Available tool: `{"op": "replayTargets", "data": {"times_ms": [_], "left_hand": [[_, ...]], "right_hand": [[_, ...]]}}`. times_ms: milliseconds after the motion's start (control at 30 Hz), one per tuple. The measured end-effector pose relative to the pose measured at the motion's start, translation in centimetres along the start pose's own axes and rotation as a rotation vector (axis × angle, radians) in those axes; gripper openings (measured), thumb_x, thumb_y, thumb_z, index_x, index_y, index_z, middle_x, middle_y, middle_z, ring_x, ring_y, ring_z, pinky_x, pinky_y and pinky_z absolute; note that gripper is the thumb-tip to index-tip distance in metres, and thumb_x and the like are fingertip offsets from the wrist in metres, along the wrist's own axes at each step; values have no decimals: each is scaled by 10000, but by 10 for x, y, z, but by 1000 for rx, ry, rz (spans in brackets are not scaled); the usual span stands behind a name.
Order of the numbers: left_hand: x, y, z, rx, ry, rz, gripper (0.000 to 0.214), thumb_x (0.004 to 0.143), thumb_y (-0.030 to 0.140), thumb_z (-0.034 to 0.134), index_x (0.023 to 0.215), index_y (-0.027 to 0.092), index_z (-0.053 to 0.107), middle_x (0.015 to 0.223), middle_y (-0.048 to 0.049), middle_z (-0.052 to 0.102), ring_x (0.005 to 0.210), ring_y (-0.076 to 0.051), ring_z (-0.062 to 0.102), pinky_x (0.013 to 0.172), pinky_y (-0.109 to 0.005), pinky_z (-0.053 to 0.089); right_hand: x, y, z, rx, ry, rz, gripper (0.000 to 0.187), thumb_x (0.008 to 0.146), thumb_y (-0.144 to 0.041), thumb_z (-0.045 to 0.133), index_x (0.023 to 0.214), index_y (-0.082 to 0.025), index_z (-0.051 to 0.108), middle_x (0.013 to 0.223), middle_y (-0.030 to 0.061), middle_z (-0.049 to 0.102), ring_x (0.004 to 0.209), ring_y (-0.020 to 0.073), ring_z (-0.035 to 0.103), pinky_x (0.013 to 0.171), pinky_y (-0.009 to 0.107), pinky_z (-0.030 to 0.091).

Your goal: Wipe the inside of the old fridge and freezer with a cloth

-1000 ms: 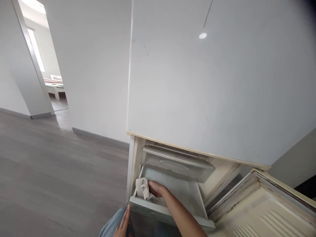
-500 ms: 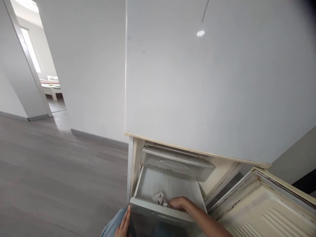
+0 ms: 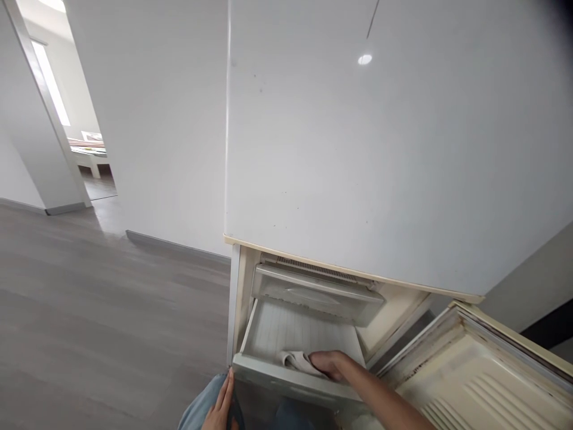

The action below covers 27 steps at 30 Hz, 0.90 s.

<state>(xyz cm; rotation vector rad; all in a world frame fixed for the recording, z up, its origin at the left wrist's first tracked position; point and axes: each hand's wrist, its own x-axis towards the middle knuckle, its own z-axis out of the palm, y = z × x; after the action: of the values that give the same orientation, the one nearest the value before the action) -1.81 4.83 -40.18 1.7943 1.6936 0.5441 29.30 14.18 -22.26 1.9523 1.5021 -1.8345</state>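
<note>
A white fridge (image 3: 358, 155) stands in front of me with its lower door (image 3: 483, 376) swung open to the right. A clear drawer (image 3: 290, 334) is pulled out from the bottom compartment. My right hand (image 3: 330, 364) reaches into this drawer and presses a crumpled pale cloth (image 3: 295, 360) against the inside of its front wall, fingers closed on the cloth. My left hand (image 3: 220, 406) rests with fingers stretched out on my knee in blue jeans (image 3: 201, 409), just left of the drawer's front corner.
A second closed drawer (image 3: 313, 292) sits above the pulled-out one. Grey wood-look floor (image 3: 98, 310) spreads to the left. A white wall with a grey skirting board runs behind, and a doorway (image 3: 67, 119) at the far left opens onto another room.
My right hand has dragged the cloth from the drawer's left front corner rightwards along the inside of the front wall. The left hand has stayed on my knee.
</note>
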Motion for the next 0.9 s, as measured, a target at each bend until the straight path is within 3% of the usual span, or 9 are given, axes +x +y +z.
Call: {"op": "replayTargets", "data": {"times_ms": [67, 100, 167, 267, 367, 467, 567, 733, 900], "left_hand": [[0, 0, 1, -2, 14, 3, 875, 688, 81, 342, 1421, 239, -108, 1595, -43, 139, 1336, -254, 445, 930, -343, 518], [0, 0, 2, -5, 23, 9, 879, 686, 77, 343, 1420, 236, -113, 1594, -49, 145, 1352, -252, 425, 943, -345, 514], [1, 0, 3, -2, 37, 21, 904, 673, 62, 353, 1412, 239, -137, 1590, -59, 168, 1367, -241, 404, 966, -344, 506], [2, -3, 5, 11, 40, 12, 941, 649, 53, 369, 1405, 248, -156, 1588, -59, 182, 1367, -235, 403, 960, -323, 511], [3, -8, 11, -14, 54, 16, 915, 668, 61, 360, 1421, 257, -123, 1597, -58, 150, 1339, -238, 443, 969, -327, 504], [5, -13, 17, -35, 87, 32, 881, 689, 77, 348, 1435, 256, -85, 1596, -67, 164, 1335, -234, 447, 949, -327, 509], [5, -13, 14, -39, 83, 30, 876, 672, 82, 344, 1448, 227, -35, 1589, -73, 195, 1286, -226, 500, 904, -294, 516], [2, -5, -8, -85, -87, -53, 799, 734, 155, 344, 1451, 257, 5, 1602, -68, 134, 1133, -206, 617, 819, -289, 531], [-3, -3, -6, -132, 91, -1, 765, 739, 194, 345, 1446, 306, 73, 1581, -27, 231, 1133, -224, 618, 813, -320, 539]], "right_hand": [[1, -31, 20, 37, -211, -50, 296, 776, -449, 520, 750, -206, 688, 835, 67, 678, 878, 217, 648, 848, 366, 483], [2, -49, 31, 5, -253, -83, 329, 784, -481, 511, 825, -209, 693, 902, 61, 682, 914, 219, 641, 879, 377, 470], [2, -82, 57, -130, -217, -193, 386, 779, -515, 536, 999, -227, 666, 1057, 38, 664, 1020, 211, 611, 942, 368, 436], [-1, -115, 96, -471, 59, -359, 505, 852, -512, 398, 1095, -136, 632, 1149, 152, 634, 1087, 281, 586, 939, 411, 437], [-5, -117, 118, -633, 283, -420, 530, 885, -483, 316, 1090, -106, 626, 1115, 219, 637, 1081, 348, 583, 918, 490, 426], [-10, -96, 121, -669, 422, -553, 446, 907, -429, 301, 1066, -160, 619, 1054, 167, 670, 1012, 312, 620, 865, 437, 453], [-17, -67, 110, -663, 502, -579, 374, 909, -395, 330, 1023, -184, 618, 1016, 136, 679, 966, 294, 631, 812, 388, 458], [-34, -4, 85, -629, 727, -604, 322, 926, -326, 334, 1048, -226, 614, 986, 68, 682, 941, 250, 626, 795, 363, 461], [-41, 78, 57, -706, 1076, -658, 297, 925, -335, 393, 1091, -220, 610, 1034, 51, 689, 990, 224, 626, 839, 368, 483]]}}
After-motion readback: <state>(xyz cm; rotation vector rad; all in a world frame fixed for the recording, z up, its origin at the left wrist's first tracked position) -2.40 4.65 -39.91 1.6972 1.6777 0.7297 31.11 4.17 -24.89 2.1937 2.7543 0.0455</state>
